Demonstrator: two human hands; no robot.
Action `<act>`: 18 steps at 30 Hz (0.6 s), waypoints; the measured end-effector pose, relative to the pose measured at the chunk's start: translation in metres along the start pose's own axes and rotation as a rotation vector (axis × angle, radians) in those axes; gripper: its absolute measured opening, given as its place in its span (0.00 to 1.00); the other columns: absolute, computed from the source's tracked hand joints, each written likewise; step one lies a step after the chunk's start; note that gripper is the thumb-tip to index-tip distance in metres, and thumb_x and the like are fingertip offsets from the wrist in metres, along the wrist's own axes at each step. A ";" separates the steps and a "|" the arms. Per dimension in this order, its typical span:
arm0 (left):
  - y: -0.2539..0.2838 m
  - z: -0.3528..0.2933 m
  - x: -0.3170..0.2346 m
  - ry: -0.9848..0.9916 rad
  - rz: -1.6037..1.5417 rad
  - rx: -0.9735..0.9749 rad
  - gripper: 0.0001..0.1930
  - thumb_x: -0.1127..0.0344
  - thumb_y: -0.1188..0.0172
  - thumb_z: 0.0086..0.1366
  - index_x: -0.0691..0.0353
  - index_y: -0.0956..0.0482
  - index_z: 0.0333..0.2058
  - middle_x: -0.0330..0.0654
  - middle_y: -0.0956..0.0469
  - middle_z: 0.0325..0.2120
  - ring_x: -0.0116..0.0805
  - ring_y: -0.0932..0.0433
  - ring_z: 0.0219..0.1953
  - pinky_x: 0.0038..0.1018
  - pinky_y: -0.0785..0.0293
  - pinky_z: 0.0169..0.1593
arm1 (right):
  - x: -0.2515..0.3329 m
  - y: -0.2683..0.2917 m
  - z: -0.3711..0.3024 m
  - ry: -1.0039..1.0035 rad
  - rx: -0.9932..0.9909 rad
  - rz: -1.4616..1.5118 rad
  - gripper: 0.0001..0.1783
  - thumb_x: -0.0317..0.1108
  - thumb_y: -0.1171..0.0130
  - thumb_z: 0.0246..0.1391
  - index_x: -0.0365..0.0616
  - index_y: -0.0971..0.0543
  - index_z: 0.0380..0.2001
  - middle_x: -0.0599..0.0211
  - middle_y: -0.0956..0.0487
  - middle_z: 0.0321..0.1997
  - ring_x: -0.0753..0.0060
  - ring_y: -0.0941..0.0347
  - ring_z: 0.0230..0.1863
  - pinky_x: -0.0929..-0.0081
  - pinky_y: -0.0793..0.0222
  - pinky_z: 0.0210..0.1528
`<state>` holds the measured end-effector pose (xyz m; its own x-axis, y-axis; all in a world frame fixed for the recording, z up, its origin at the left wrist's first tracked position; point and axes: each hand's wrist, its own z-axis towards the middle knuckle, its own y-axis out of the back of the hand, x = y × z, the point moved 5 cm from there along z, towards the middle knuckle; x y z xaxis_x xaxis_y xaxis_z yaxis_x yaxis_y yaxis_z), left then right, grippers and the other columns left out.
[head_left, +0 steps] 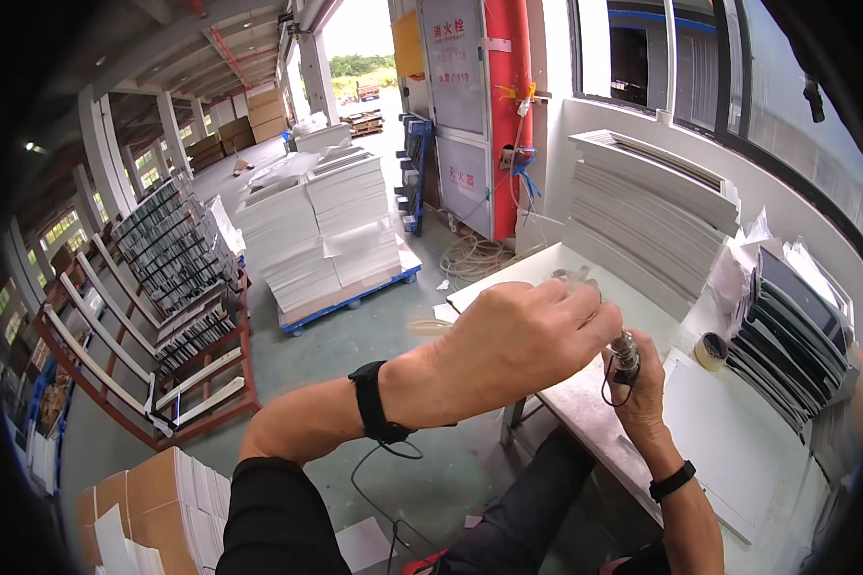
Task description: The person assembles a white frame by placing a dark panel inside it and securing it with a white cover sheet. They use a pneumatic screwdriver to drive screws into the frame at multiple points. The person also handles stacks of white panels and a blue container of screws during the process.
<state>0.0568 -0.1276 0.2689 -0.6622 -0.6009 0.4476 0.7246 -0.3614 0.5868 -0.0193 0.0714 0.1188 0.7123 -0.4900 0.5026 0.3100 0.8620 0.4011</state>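
Observation:
My right hand (642,383) is closed round a small silver ribbed metal fitting (626,353) with a dark lower part and a thin dark loop hanging from it. My left hand (537,331) reaches across above the white worktable (585,383), its fingers bent together close to the fitting's top. What those fingers grip is hidden behind the hand. Beyond the knuckles a small translucent greyish piece (577,278) shows, too unclear to name. Left of the hand, a blurred pale yellowish, rounded thing (429,327) sticks out. Black bands circle both wrists.
White panels (642,220) are stacked at the table's back. On its right stand a tape roll (711,351) and dark-edged panels (786,335). A pallet of white stacks (326,230), a red rack (201,402) and cartons (153,508) occupy the floor. A black cable (360,479) hangs near my legs.

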 end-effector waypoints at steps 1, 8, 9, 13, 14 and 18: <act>0.011 -0.004 -0.001 0.059 0.017 0.013 0.12 0.69 0.34 0.61 0.56 0.22 0.43 0.35 0.27 0.26 0.28 0.21 0.28 0.27 0.25 0.26 | 0.004 0.008 -0.005 -0.061 -0.039 -0.020 0.18 0.26 0.36 0.60 0.42 0.27 0.52 0.61 0.23 0.38 0.69 0.25 0.35 0.72 0.27 0.40; -0.014 -0.089 0.038 0.450 -0.175 -0.210 0.09 0.68 0.34 0.68 0.59 0.22 0.44 0.38 0.21 0.23 0.34 0.21 0.22 0.32 0.24 0.29 | 0.030 0.106 -0.010 -0.319 -0.363 0.431 0.13 0.31 0.43 0.68 0.38 0.27 0.52 0.75 0.32 0.27 0.85 0.35 0.24 0.81 0.36 0.29; -0.024 -0.094 0.043 0.570 -0.217 -0.086 0.07 0.67 0.36 0.70 0.59 0.22 0.44 0.38 0.21 0.22 0.34 0.21 0.21 0.32 0.24 0.29 | 0.035 0.122 -0.009 -0.336 -0.417 0.486 0.15 0.33 0.43 0.68 0.38 0.27 0.53 0.75 0.32 0.27 0.85 0.36 0.23 0.81 0.37 0.28; -0.069 -0.119 0.059 0.831 -0.385 0.149 0.08 0.61 0.43 0.76 0.60 0.23 0.43 0.41 0.21 0.18 0.35 0.19 0.20 0.32 0.23 0.29 | 0.050 0.166 -0.011 -0.393 -0.531 0.577 0.16 0.37 0.42 0.69 0.42 0.27 0.55 0.75 0.30 0.32 0.86 0.38 0.22 0.82 0.38 0.27; -0.078 -0.115 0.064 0.834 -0.431 0.137 0.10 0.60 0.45 0.77 0.60 0.23 0.43 0.41 0.21 0.17 0.35 0.19 0.20 0.32 0.23 0.29 | 0.051 0.176 -0.015 -0.400 -0.539 0.571 0.17 0.38 0.42 0.69 0.42 0.27 0.55 0.76 0.30 0.33 0.87 0.39 0.21 0.82 0.39 0.27; -0.093 -0.054 0.118 0.793 -0.281 -0.058 0.11 0.59 0.47 0.78 0.60 0.25 0.41 0.44 0.20 0.18 0.41 0.16 0.22 0.38 0.22 0.27 | 0.057 0.213 -0.041 -0.457 -0.550 0.472 0.20 0.40 0.43 0.69 0.40 0.30 0.57 0.77 0.33 0.30 0.89 0.40 0.19 0.85 0.43 0.21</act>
<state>-0.0786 -0.2033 0.2307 -0.5049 -0.7982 -0.3287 0.5759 -0.5951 0.5606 0.1130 0.2326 0.2013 0.5563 0.0337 0.8303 0.3905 0.8714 -0.2969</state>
